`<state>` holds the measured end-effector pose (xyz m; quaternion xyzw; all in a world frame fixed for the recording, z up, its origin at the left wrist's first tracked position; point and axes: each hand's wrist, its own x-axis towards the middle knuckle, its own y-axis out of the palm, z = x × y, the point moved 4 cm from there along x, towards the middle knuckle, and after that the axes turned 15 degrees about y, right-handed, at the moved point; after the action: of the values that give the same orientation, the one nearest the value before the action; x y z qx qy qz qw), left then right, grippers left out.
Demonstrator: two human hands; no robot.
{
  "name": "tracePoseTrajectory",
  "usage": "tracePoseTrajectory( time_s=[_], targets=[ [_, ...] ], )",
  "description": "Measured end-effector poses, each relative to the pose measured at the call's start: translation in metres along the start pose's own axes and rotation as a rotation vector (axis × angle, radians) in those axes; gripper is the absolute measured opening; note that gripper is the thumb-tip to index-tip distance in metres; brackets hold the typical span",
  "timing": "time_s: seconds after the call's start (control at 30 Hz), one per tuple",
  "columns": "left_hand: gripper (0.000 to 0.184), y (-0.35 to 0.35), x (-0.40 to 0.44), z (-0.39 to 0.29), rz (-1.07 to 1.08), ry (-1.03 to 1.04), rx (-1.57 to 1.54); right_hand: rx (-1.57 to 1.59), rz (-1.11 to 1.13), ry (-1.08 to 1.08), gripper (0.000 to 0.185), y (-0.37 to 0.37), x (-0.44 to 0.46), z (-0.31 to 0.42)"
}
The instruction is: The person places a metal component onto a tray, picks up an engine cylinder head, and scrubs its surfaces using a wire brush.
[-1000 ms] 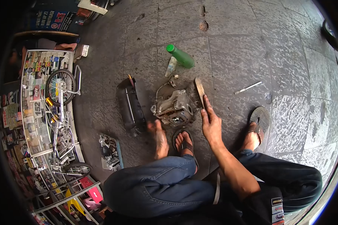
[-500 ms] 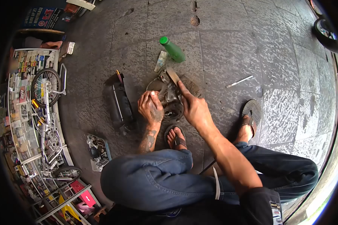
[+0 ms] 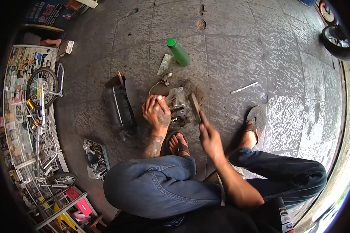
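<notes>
A grimy metal engine casing (image 3: 178, 101) rests on the floor in front of my feet, with a dark round opening at its near end. My left hand (image 3: 157, 112), dirty and closed, grips the casing's left side; its fingertips are partly hidden. In my closed right hand (image 3: 210, 139) is a long, flat, wooden brush-like tool (image 3: 196, 105), held along the casing's right side. Its working face is turned away and blurred. A thin cable with a small metal fitting (image 3: 165, 80) lies just beyond the casing.
A green bottle (image 3: 179, 53) stands beyond the casing beside a paper packet (image 3: 165, 64). To the left lie a black plastic housing (image 3: 118, 105) and a tray of metal parts (image 3: 97, 159). A white stick (image 3: 244, 87) lies right. A display case (image 3: 21, 116) lines the far left.
My right hand has drawn back toward me, bringing the tool from the casing's far end down its right side. My left hand keeps its place on the casing. The view has shifted slightly.
</notes>
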<state>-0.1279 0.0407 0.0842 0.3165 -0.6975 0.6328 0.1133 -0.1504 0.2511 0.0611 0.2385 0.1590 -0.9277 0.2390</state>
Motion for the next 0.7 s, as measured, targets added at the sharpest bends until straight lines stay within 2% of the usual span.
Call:
tracePoseTrajectory(
  time_s=[0.07,0.13,0.23,0.33,0.37,0.4,0.47,0.57,0.7],
  targets=[
    [0.042,-0.002,0.0,-0.001,0.044,-0.03,-0.027,-0.016,-0.039,0.009,0.045,0.005,-0.006,0.004],
    [0.042,0.001,0.003,-0.002,0.043,-0.013,-0.025,-0.027,0.056,0.26,0.045,0.009,0.026,0.03],
    [0.047,-0.002,0.002,-0.004,0.054,0.024,0.028,-0.038,-0.011,0.203,0.046,0.022,0.061,0.032],
    [0.048,-0.001,0.001,-0.005,0.059,-0.025,0.024,-0.002,0.014,0.164,0.046,0.008,0.011,0.019],
    [0.044,-0.001,0.002,-0.006,0.05,-0.029,0.019,-0.019,-0.04,0.098,0.046,0.005,-0.004,0.021],
    [0.044,0.0,0.0,-0.005,0.064,-0.031,0.018,-0.018,-0.038,0.111,0.046,0.007,0.004,0.016],
    [0.043,0.001,0.001,-0.004,0.057,0.011,0.049,-0.096,-0.001,0.27,0.047,0.017,0.039,0.004],
    [0.042,-0.002,0.006,-0.008,0.058,0.013,0.054,-0.11,-0.038,0.21,0.047,0.013,0.054,0.009],
    [0.042,-0.001,0.003,-0.007,0.051,-0.008,0.058,-0.066,-0.036,0.194,0.048,0.011,0.021,-0.001]
  ],
)
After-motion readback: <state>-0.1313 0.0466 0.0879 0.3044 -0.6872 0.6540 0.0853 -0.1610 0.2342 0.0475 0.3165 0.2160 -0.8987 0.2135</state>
